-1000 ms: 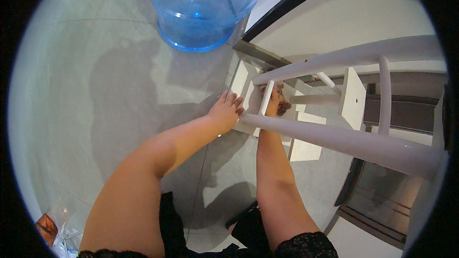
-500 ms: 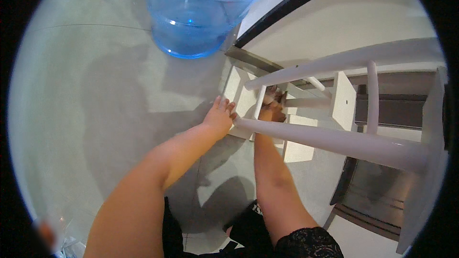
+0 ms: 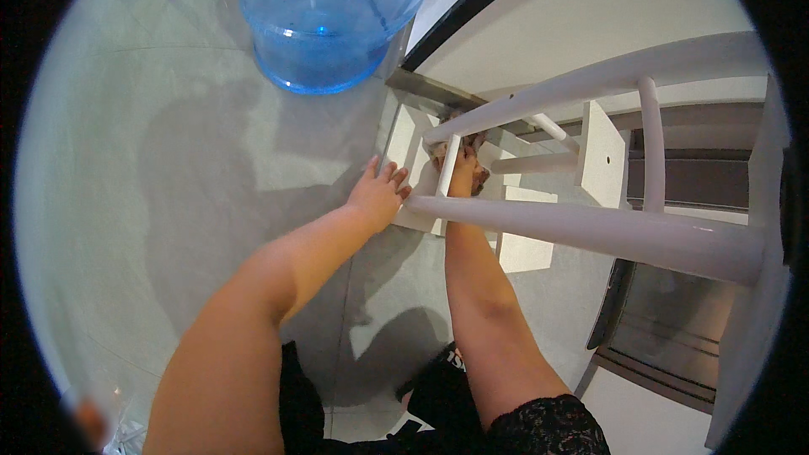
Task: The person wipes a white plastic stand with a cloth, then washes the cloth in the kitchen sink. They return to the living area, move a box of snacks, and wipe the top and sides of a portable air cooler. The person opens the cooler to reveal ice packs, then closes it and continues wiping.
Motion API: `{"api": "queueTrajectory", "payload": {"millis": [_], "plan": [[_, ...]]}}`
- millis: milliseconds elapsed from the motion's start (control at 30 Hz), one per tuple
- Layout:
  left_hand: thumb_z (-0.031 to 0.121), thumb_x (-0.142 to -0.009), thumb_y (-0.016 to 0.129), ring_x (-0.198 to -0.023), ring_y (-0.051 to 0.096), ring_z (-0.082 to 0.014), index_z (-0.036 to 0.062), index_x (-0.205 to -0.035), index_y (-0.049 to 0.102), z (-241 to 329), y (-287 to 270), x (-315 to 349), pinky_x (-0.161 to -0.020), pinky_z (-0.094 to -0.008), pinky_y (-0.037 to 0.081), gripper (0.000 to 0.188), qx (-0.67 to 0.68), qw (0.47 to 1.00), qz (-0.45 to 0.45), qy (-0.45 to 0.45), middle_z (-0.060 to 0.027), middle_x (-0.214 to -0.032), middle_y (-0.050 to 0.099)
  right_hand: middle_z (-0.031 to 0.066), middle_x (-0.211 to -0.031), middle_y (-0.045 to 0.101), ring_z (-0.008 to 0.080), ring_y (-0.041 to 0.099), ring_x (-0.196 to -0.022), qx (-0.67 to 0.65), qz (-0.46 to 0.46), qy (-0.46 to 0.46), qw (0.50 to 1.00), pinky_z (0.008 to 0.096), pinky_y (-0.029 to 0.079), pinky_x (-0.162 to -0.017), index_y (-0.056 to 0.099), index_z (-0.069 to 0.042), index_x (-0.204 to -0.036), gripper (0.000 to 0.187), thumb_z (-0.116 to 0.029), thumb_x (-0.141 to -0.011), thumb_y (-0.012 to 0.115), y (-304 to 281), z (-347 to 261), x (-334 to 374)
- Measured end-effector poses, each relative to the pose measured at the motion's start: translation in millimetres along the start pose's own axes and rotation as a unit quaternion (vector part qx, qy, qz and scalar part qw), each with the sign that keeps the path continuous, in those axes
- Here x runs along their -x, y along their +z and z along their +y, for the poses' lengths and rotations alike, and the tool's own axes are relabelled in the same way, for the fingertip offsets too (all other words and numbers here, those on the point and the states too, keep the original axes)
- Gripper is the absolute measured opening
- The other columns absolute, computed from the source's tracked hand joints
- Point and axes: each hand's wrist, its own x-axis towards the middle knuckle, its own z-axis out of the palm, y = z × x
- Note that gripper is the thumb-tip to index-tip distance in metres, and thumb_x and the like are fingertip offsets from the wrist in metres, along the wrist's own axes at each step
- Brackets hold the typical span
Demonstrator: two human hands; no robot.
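Frame, white, tubular, with flat panels

White frame — crumpled brown cloth

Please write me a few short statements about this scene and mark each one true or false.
1. A blue container stands on the floor. True.
2. The left hand grips the blue container. False: the left hand is at the edge of a white panel.
3. A long white bar crosses in front of the right arm. True.
4. The lace sleeve is white. False: the lace sleeve is black.
5. A brown item shows at the right hand. True.
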Motion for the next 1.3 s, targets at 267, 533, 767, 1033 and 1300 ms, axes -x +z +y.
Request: {"api": "queueTrajectory", "payload": {"millis": [267, 533, 767, 1033, 1300], "plan": [[0.04, -0.087, 0.058, -0.142, 0.018, -0.0246, 0.0215, -0.143, 0.036, -6, 2, 3, -0.113, -0.0546, 0.011, 0.062, 0.005, 0.999, -0.043, -0.018, -0.0048, -0.154, 0.021, 0.0184, -0.116, 0.06, 0.0379, 0.051, -0.113, 0.329, 0.117, -0.219, 0.911, 0.0504, 0.034, -0.091, 0.063, -0.003, -0.107, 0.029, -0.012, -0.08, 0.061, -35, 8, 161], [0.034, -0.089, 0.057, -0.142, 0.017, -0.0241, 0.0203, -0.143, 0.035, -4, -11, 4, -0.113, -0.0541, 0.013, 0.061, -0.002, 0.997, -0.071, -0.017, -0.005, -0.154, 0.02, 0.0155, -0.108, 0.056, 0.0413, 0.05, -0.095, 0.398, 0.17, -0.181, 0.883, 0.0551, 0.037, -0.083, 0.065, -0.009, -0.097, 0.021, -0.01, -0.077, 0.059, 5, -29, 190], [0.029, -0.088, 0.057, -0.142, 0.017, -0.0253, 0.0211, -0.144, 0.033, -2, -10, 4, -0.113, -0.0537, 0.014, 0.061, -0.024, 0.997, -0.073, -0.008, -0.0048, -0.154, 0.019, 0.0146, -0.105, 0.06, 0.0349, 0.057, -0.099, 0.42, 0.11, 0.141, 0.89, 0.0464, 0.05, -0.075, 0.065, -0.023, -0.109, 0.032, -0.016, -0.077, 0.063, -101, 32, 197], [0.026, -0.079, 0.063, -0.143, 0.013, -0.0262, 0.0191, -0.145, 0.031, 1, -14, 9, -0.114, -0.0539, 0.011, 0.074, 0.026, 0.997, -0.075, -0.02, -0.0075, -0.155, 0.016, 0.0033, -0.073, 0.057, 0.0145, 0.053, -0.066, -0.003, 0.385, -0.155, 0.91, 0.0264, 0.042, -0.06, 0.066, 0.001, -0.086, 0.018, -0.011, -0.085, 0.052, -240, -26, 176], [0.025, -0.076, 0.066, -0.144, 0.009, -0.0251, 0.0227, -0.148, 0.021, -13, 14, 9, -0.111, -0.0599, 0.01, 0.085, 0.037, 0.995, -0.086, -0.022, -0.005, -0.157, 0.007, 0.017, -0.115, 0.055, 0.0355, 0.051, -0.106, 0.438, 0.043, -0.277, 0.854, 0.0476, 0.038, -0.094, 0.062, -0.005, -0.102, 0.037, -0.033, -0.078, 0.068, -200, -112, 112]]}}
